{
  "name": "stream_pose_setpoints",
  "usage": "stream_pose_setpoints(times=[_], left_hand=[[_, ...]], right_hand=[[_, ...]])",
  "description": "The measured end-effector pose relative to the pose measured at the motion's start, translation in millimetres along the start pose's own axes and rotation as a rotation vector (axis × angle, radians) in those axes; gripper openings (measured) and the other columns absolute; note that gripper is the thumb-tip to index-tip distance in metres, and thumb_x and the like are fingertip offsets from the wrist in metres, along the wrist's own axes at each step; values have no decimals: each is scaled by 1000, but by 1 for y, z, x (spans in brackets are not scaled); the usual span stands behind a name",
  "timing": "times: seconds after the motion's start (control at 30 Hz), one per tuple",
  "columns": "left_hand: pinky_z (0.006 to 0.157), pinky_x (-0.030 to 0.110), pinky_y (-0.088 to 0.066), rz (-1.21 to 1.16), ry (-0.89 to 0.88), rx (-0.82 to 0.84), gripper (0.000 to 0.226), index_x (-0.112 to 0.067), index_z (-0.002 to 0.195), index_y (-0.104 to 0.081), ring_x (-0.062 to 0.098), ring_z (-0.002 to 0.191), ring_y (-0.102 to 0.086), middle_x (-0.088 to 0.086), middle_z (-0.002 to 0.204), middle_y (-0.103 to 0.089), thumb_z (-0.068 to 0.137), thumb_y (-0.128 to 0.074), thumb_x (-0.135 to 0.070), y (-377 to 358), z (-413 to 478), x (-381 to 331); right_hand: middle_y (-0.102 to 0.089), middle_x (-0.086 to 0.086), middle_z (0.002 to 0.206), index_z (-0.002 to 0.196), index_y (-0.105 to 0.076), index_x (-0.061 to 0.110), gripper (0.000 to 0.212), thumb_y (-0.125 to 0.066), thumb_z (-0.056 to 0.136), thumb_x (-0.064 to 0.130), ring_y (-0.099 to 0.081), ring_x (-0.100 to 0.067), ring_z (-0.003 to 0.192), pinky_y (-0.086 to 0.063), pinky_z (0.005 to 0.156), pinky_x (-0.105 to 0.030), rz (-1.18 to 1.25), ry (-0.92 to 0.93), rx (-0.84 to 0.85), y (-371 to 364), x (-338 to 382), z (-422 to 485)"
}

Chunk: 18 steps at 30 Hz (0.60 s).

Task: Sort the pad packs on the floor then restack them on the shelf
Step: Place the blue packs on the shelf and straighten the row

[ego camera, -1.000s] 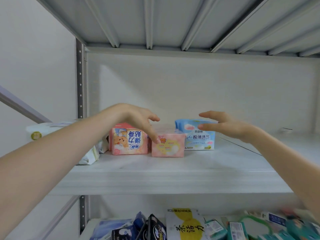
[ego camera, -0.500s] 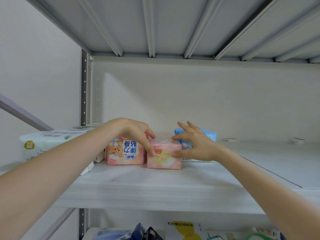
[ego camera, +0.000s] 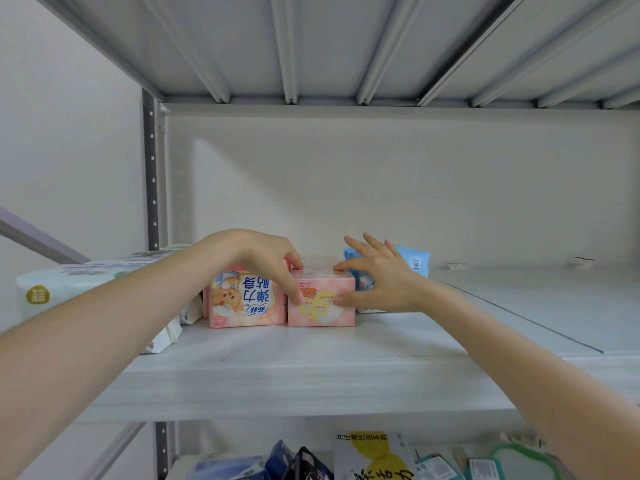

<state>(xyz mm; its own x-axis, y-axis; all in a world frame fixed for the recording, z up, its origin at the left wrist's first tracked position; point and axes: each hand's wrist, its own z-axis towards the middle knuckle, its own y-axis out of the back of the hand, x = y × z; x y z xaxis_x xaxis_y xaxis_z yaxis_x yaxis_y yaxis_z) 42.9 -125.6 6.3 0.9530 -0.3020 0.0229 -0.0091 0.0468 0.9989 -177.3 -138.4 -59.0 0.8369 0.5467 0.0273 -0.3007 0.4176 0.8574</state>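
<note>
Pink, with a yellow patch on its front, the small pad pack stands upright on the shelf, held in a two-handed grip. The left hand arches over its top left corner, fingers curled down, one fingertip pressed on the front face. The right hand pinches the top right corner, with the thumb on the front, the forefinger on the top edge and the other fingers spread upward. Both grips are clamped on this one pack. Just left of the grip, touching the held pack and under the left hand, stands a taller pink pack with a bear. Right of the grip, behind the right hand, a blue pack shows in part. Further left, beyond the left forearm, lie pale green-and-white packs. Below the grip, on the lower shelf, more packs lie jumbled.
</note>
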Motion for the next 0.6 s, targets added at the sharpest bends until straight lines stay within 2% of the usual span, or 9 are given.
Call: stream_pose_setpoints(times=[0.1, 0.37, 0.5, 0.6], left_hand=[[93, 24, -35, 7, -7, -12, 82, -29, 141, -45, 16, 129, -44, -7, 144, -42, 70, -74, -60, 0, 1, 0], [91, 24, -33, 55, -18, -13, 81, -25, 143, -43, 16, 129, -43, -6, 144, -42, 74, -70, -59, -1, 0, -3], [101, 27, -35, 103, -33, 25, 88, -27, 145, -38, 16, 132, -41, -7, 148, -39, 72, -71, -61, 3, 0, 0], [113, 34, -30, 104, -49, 51, 97, -28, 148, -33, 15, 138, -35, -9, 152, -34, 67, -73, -64, 13, -2, 3]], right_hand=[[-5, 5, 162, 134, -52, 38, 61, -63, 80, 62, 9, -18, 148, 10, 118, -40, -8, -17, 8, 2, 1, 0], [-4, 2, 162, 136, -49, 38, 62, -62, 80, 62, 9, -20, 148, 9, 118, -41, -49, -66, 15, 3, 6, 0], [-7, 1, 162, 140, -44, 35, 71, -68, 78, 57, 6, -19, 148, 2, 120, -42, 22, -96, -5, 9, 7, -12], [-13, 5, 161, 142, -41, 36, 77, -74, 74, 53, 2, -14, 148, -8, 120, -40, 171, -165, -44, 27, 1, -30]])
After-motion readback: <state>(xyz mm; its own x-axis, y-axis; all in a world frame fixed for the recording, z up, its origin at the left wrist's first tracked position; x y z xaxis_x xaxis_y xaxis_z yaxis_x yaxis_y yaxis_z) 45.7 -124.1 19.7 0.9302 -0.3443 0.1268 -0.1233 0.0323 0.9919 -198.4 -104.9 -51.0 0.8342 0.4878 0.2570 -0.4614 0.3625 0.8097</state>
